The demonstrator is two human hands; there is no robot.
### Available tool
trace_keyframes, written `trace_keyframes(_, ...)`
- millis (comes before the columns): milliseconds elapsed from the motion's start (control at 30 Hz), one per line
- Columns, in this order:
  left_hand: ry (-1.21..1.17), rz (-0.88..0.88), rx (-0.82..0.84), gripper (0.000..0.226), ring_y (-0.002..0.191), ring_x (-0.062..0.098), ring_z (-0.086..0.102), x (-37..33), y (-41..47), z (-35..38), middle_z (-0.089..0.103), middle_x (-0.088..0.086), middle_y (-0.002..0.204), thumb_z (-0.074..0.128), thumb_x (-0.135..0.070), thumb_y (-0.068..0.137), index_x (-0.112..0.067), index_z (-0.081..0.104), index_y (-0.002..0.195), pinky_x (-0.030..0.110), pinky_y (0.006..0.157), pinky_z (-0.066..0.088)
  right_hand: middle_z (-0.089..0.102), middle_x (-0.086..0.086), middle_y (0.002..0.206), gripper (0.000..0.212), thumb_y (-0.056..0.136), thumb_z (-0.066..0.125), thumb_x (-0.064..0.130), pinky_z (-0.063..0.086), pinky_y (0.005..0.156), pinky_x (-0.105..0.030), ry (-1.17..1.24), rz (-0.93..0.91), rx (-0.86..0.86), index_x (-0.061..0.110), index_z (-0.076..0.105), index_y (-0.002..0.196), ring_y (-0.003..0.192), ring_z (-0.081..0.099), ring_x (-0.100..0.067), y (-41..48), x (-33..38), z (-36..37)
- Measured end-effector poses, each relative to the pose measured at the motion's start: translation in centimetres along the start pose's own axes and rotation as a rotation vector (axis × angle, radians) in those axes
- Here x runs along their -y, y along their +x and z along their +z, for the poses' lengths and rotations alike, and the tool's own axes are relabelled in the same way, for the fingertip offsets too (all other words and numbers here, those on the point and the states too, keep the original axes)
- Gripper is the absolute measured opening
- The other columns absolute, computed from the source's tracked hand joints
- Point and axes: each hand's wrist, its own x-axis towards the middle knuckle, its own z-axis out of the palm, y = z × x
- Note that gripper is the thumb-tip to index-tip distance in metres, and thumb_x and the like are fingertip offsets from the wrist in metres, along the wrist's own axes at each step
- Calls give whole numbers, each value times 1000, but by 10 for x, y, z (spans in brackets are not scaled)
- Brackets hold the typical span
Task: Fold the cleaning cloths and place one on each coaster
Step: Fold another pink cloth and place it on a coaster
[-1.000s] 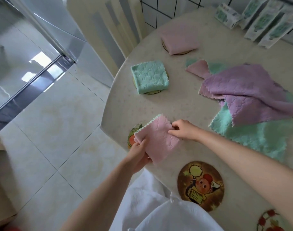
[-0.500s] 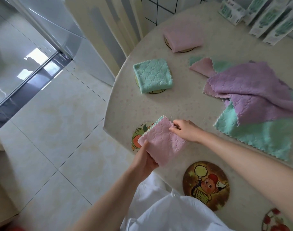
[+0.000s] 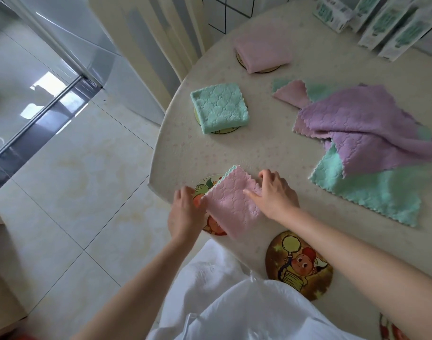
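Settling a folded pink cloth [image 3: 234, 202] over the fruit coaster [image 3: 205, 190], left hand [image 3: 184, 214] pinches its near-left edge, right hand [image 3: 273, 195] presses flat, fingers seemingly spread. Soft, light, floppy: best held by corners.

Folded cloth [image 3: 234, 204] on near-left coaster [image 3: 205, 186]

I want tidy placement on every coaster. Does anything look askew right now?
The folded pink cloth under both hands sits turned and off-centre, overhanging its fruit coaster to the right. The folded teal cloth looks reasonably centred.
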Motion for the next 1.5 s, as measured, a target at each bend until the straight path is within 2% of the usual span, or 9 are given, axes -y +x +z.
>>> trace_keyframes(100, 209, 405, -56, 50, 106, 25, 48, -7, -5, 5, 51, 0, 120, 63, -45, 80, -22, 50, 122, 36, 86, 45, 39, -10, 122, 72, 78, 50, 70, 47, 77, -38, -8, 39, -5, 17, 31, 122, 108, 46, -29, -15, 1, 13)
trace_keyframes(200, 363, 539, 48, 67, 119, 24, 40, -5, -12, 17, 43, -2, 133, 66, -53, 74, -25, 44, 131, 34, 96, 39, 41, -10, 121, 74, 76, 56, 67, 46, 74, -36, -20, 42, -36, 15, 33, 123, 108, 48, -29, -20, -4, 21)
trace_keyframes(433, 125, 383, 79, 52, 108, 25, 44, 5, -2, 13, 54, 1, 119, 73, -37, 76, -18, 54, 121, 34, 88, 43, 58, -7, 107, 43, 80, 69, 44, 46, 73, -33, 239, 250, -30, 15, 50, 104, 95, 58, -26, -26, -20, 16)
trace_keyframes(667, -176, -81, 226, 18, 83, 22, 52, -23, 18, -3, 59, 5, 90, 65, -25, 82, -12, 61, 94, 29, 68, 45, 65, -11, 100, 37, 77, 71, 21, 46, 71, -29, 547, 427, 116, 8, 54, 108, 93, 63, -27, -19, -17, 14)
trace_keyframes(767, -113, -133, 352, 14, 68, 20, 44, -31, 24, -8, 50, 3, 72, 68, -23, 78, -14, 57, 77, 30, 59, 39, 69, -12, 77, 14, 71, 67, 14, 51, 65, -31, 667, 507, 151, 6, 62, 82, 70, 65, -26, -18, -17, 15)
trace_keyframes(967, -190, -201, 532, 27, 75, 23, 54, -34, 34, -16, 62, 13, 85, 75, -20, 68, -2, 64, 86, 36, 71, 53, 54, -4, 71, 10, 67, 60, 15, 43, 58, -29, 898, 524, 188, 12, 54, 75, 64, 53, -20, -27, -15, 7)
trace_keyframes(1133, -625, -219, 708, 27, 97, 28, 65, -30, 44, -42, 65, 18, 104, 74, -7, 77, 1, 59, 99, 40, 87, 56, 67, -8, 81, 12, 79, 60, 9, 50, 63, -30, 1168, 572, 235, 8, 58, 91, 70, 70, -20, -44, -15, 7)
trace_keyframes(1267, -761, -213, 583, 18, 77, 20, 64, -14, 49, -51, 65, 7, 84, 69, 1, 80, -9, 59, 91, 35, 72, 56, 73, -10, 86, 24, 74, 68, 12, 55, 70, -37, 1258, 557, 240, 9, 61, 97, 76, 72, -23, -57, 7, 28)
trace_keyframes(1500, -671, -227, 359, 14, 70, 21, 63, 8, 57, -34, 65, 11, 89, 67, -2, 83, -4, 63, 96, 29, 60, 59, 68, -3, 84, 16, 76, 63, 27, 47, 63, -28, 868, 555, 71, 14, 60, 86, 77, 64, -21, -67, 31, 53)
